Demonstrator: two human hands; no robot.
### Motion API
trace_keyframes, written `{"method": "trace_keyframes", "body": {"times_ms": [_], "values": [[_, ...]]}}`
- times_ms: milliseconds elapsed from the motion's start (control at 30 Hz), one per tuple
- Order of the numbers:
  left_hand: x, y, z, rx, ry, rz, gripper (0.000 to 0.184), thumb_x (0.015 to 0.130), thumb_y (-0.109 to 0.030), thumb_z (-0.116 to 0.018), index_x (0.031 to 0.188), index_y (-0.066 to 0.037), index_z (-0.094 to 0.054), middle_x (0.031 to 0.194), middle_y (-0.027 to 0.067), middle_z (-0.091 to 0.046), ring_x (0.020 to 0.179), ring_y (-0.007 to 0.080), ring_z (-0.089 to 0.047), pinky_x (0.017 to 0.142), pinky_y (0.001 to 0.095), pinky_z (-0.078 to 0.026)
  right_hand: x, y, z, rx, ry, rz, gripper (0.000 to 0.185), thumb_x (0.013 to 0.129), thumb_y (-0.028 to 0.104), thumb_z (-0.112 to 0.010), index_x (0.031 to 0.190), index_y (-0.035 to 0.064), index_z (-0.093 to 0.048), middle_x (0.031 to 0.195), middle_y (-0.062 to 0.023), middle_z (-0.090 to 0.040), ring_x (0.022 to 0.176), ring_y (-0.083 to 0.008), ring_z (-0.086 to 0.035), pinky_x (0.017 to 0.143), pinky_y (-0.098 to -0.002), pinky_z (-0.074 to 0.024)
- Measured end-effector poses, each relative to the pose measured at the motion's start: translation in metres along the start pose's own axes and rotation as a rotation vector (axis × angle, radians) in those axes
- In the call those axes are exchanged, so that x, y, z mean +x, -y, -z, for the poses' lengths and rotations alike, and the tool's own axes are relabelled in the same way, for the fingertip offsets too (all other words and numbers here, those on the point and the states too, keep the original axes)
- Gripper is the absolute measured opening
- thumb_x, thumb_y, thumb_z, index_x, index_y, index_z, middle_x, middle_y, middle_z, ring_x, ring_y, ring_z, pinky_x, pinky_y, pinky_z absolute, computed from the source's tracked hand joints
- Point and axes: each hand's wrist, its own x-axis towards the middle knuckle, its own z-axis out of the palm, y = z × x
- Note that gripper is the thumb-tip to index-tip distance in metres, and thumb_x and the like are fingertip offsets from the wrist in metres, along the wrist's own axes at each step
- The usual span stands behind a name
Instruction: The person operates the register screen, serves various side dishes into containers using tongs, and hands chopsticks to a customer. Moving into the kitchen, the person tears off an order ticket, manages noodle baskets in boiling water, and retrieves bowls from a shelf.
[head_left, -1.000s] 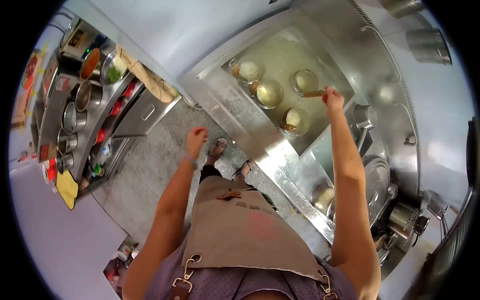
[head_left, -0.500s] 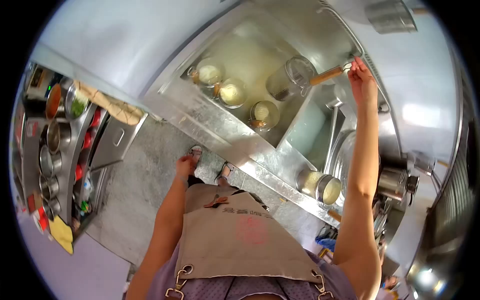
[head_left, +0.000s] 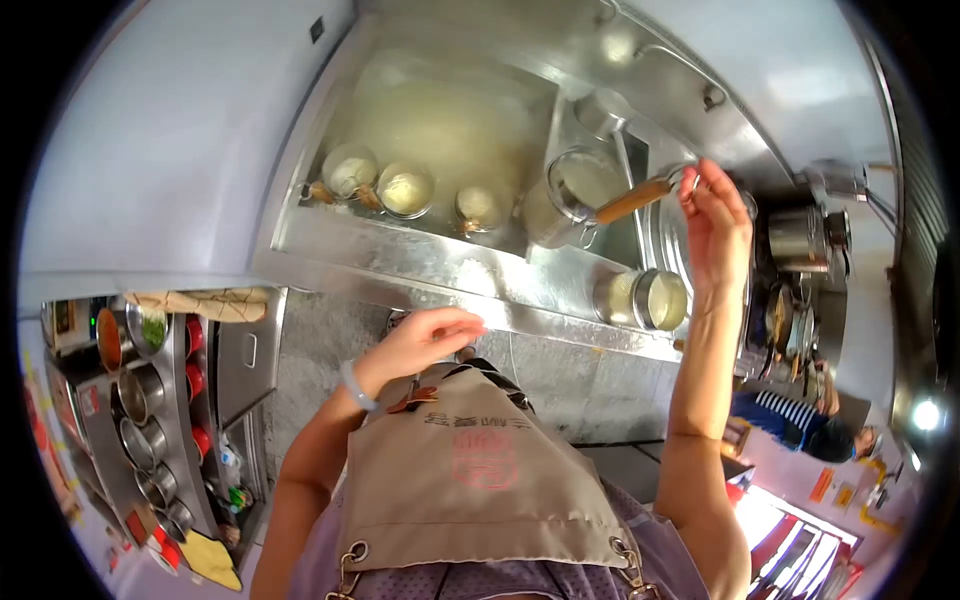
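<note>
My right hand [head_left: 715,225] pinches the hook end of a wooden handle [head_left: 635,200]. That handle belongs to a deep mesh noodle strainer [head_left: 555,208], tilted above the right edge of the cooker. My left hand [head_left: 430,338] hangs in front of the cooker's front ledge, fingers stretched out, holding nothing. Several smaller strainers with pale noodles, among them a middle one [head_left: 405,190], sit in the cloudy water of the noodle cooker [head_left: 390,238]. Farther right on the ledge lies a metal strainer [head_left: 660,300] with pale contents.
A metal ladle [head_left: 603,113] rests across the basin beside the cooker. Several metal pots [head_left: 140,392] stand on the counter at left. A tall lidded pot [head_left: 800,238] is at right. Another person [head_left: 795,420] in dark clothing is farther off at right.
My view has turned. The noodle strainer has moved from over the water to the cooker's right edge. My left hand has risen from my side toward the ledge.
</note>
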Motion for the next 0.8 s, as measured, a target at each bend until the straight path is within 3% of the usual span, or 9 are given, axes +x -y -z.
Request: {"method": "trace_keyframes", "body": {"times_ms": [100,167,267,333,400,467,600,667,800], "values": [[0.058,-0.019,-0.034,0.106,0.07,-0.206,0.04,0.088,-0.005,-0.053,0.127,-0.002,-0.047,0.124,0.011,-0.054,0.116,0.0182,-0.05,0.097,0.0317,-0.039,-0.059,-0.014,0.014,0.009,-0.044,0.034,0.025,0.084,-0.006,-0.049,0.107,-0.0058,-0.058,0.091,-0.0144,-0.062,0.083,-0.0178,-0.058,0.081,-0.0269,-0.0456],[0.091,-0.019,-0.062,0.331,-0.149,-0.415,0.051,0.085,-0.005,-0.057,0.133,-0.003,-0.039,0.132,0.0126,-0.047,0.123,0.0229,-0.043,0.102,0.0343,-0.034,-0.1,-0.026,0.019,0.003,-0.055,0.057,0.021,0.085,-0.004,-0.05,0.104,-0.0037,-0.059,0.09,-0.0132,-0.062,0.083,-0.0172,-0.057,0.08,-0.0271,-0.0455],[0.12,-0.015,-0.097,0.481,-0.14,-0.458,0.063,0.081,-0.007,-0.062,0.137,-0.008,-0.032,0.132,0.0144,-0.045,0.123,0.0309,-0.043,0.101,0.0367,-0.036,-0.145,-0.029,0.029,-0.054,-0.113,-0.037,0.02,0.087,-0.002,-0.051,0.107,-0.0022,-0.055,0.092,-0.0121,-0.062,0.087,-0.0169,-0.058,0.08,-0.0288,-0.0468],[0.127,-0.009,-0.114,0.533,-0.149,-0.49,0.053,0.08,-0.009,-0.064,0.128,-0.007,-0.042,0.12,0.0153,-0.054,0.111,0.0317,-0.052,0.092,0.0374,-0.043,-0.164,-0.024,0.034,-0.002,-0.002,-0.133,0.024,0.088,-0.002,-0.051,0.112,-0.001,-0.049,0.097,-0.0124,-0.062,0.093,-0.0177,-0.059,0.082,-0.0308,-0.0473],[0.126,-0.01,-0.124,0.7,-0.022,-0.26,0.043,0.079,-0.007,-0.063,0.119,-0.001,-0.048,0.111,0.016,-0.059,0.105,0.0309,-0.056,0.088,0.0382,-0.045,-0.172,-0.001,0.025,0.002,-0.118,-0.183,0.02,0.089,0.001,-0.053,0.108,-0.0008,-0.05,0.094,-0.0129,-0.064,0.091,-0.0191,-0.061,0.081,-0.0326,-0.0496],[0.129,-0.009,-0.135,0.716,-0.077,-0.362,0.033,0.077,-0.005,-0.062,0.109,-0.002,-0.052,0.098,0.0151,-0.062,0.091,0.0324,-0.06,0.078,0.0388,-0.048,-0.178,0.042,0.064,-0.838,0.026,0.025,0.015,0.09,0.01,-0.054,0.1,-0.0004,-0.056,0.079,-0.0108,-0.065,0.074,-0.016,-0.063,0.067,-0.0289,-0.052],[0.132,-0.018,-0.149,0.749,0.029,-0.259,0.031,0.076,-0.001,-0.061,0.106,-0.005,-0.054,0.097,0.0145,-0.062,0.089,0.0307,-0.061,0.078,0.0356,-0.048,-0.155,0.069,0.238,-0.176,-0.46,0.38,0.023,0.09,0.022,-0.054,0.101,0.0028,-0.061,0.073,-0.0058,-0.065,0.059,-0.0092,-0.057,0.052,-0.0209,-0.0433],[0.134,-0.011,-0.151,0.728,0.05,-0.192,0.031,0.076,0.0,-0.062,0.106,-0.005,-0.054,0.099,0.0141,-0.062,0.09,0.0285,-0.062,0.077,0.0347,-0.049,-0.097,0.017,0.294,-0.586,-0.752,0.254,0.023,0.088,0.021,-0.059,0.102,0.0035,-0.062,0.077,-0.0028,-0.065,0.065,-0.0085,-0.058,0.057,-0.0201,-0.044],[0.141,-0.006,-0.156,0.689,0.085,-0.162,0.03,0.078,-0.003,-0.067,0.106,-0.003,-0.055,0.099,0.0126,-0.062,0.088,0.0205,-0.062,0.074,0.0302,-0.05,-0.018,-0.161,0.379,-0.631,-0.084,-0.14,0.017,0.083,0.008,-0.064,0.099,0.0039,-0.067,0.09,-0.0037,-0.067,0.08,-0.0113,-0.06,0.074,-0.0254,-0.0488]]}}
